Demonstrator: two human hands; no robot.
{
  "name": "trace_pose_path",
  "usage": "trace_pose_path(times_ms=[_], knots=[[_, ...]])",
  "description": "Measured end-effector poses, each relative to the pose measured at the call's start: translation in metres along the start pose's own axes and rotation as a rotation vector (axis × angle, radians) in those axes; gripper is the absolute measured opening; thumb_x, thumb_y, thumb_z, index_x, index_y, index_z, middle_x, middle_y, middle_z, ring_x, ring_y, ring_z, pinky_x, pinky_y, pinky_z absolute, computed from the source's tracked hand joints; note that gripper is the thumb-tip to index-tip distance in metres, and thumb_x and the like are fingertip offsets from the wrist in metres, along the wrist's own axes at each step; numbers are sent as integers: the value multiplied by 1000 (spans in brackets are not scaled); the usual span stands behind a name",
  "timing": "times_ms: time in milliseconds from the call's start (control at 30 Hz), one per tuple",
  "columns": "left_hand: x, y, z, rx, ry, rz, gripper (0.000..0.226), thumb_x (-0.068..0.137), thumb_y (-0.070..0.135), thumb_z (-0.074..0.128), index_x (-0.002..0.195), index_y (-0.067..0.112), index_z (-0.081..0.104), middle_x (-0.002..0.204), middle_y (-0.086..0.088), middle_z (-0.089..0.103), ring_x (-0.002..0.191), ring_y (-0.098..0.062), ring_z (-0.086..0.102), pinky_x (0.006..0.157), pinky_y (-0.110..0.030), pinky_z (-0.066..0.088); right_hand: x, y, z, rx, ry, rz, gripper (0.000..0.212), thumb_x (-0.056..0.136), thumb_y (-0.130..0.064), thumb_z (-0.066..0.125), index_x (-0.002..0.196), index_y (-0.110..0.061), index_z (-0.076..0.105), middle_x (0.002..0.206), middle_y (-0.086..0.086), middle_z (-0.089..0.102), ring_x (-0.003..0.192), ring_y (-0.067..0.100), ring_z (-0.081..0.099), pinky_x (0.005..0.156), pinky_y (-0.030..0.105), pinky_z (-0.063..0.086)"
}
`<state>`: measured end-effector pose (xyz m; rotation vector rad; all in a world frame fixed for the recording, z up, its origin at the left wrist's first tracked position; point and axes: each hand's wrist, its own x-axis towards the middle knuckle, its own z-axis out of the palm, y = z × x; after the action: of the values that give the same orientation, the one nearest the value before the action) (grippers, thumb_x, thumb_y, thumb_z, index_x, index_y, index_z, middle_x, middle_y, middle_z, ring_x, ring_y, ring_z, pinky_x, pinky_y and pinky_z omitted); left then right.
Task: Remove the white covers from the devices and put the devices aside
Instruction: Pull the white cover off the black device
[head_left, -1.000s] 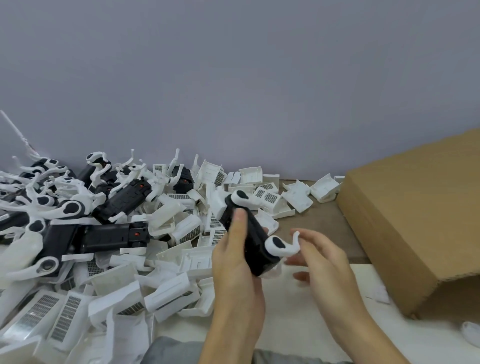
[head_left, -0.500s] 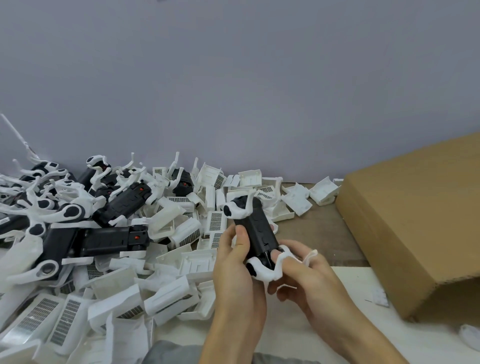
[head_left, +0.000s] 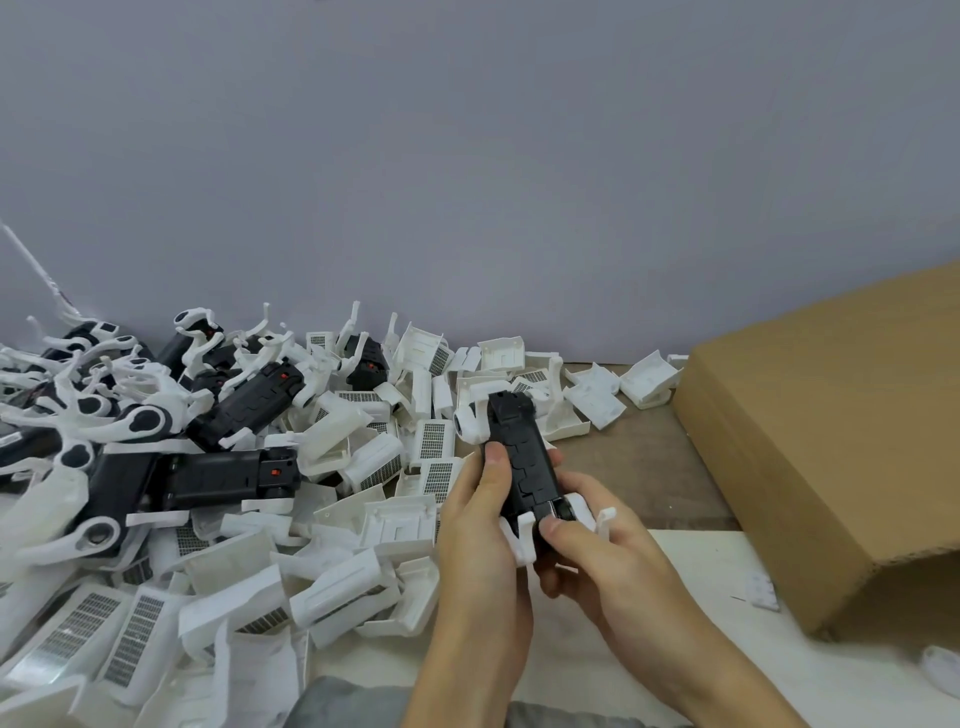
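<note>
A black device (head_left: 522, 457) with white arms at both ends stands almost upright in both my hands, above the table's near edge. My left hand (head_left: 480, 525) grips its left side, thumb lying on the black body. My right hand (head_left: 597, 551) holds the lower end, thumb pressing beside the white piece (head_left: 522, 540) there. A white arm (head_left: 470, 423) sticks out at the top left. Whether a white cover is on it I cannot tell.
A heap of loose white covers (head_left: 337, 571) fills the table left of my hands. Black devices with white arms (head_left: 223, 470) are piled at the far left. A large cardboard box (head_left: 831, 431) stands on the right. A grey wall runs behind.
The device has turned from tilted to nearly upright. My right hand came in from open air and took hold of its lower end, thumb now on top. The left hand's grip stayed.
</note>
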<state>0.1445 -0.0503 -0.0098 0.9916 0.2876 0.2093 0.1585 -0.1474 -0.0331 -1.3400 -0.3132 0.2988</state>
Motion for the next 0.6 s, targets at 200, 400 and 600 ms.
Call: trace_pose_path(times_ms=[200,400,600], knots=[[-2,1,-2,-42,-22,-25,58,79,49,58,118,8,70,105,-13,74,67,-24,55,45,-24,36,0,2,-2,-44,-29,-16,36,73,-24,55,103,-39,68,77,-3,62,68,15,55,69,31,46],[-1,2,-2,-54,-28,-18,53,79,44,58,115,6,69,109,-18,74,80,-30,59,51,-29,40,-2,-3,0,-99,-12,-5,34,74,-26,53,100,-43,66,75,-4,59,66,15,52,66,30,48],[1,1,-2,-57,-45,-4,46,77,40,58,108,7,71,101,-14,76,77,-24,65,71,-38,48,-3,-4,0,-188,23,-3,34,95,-16,52,94,-48,62,60,-13,52,59,10,46,61,24,47]])
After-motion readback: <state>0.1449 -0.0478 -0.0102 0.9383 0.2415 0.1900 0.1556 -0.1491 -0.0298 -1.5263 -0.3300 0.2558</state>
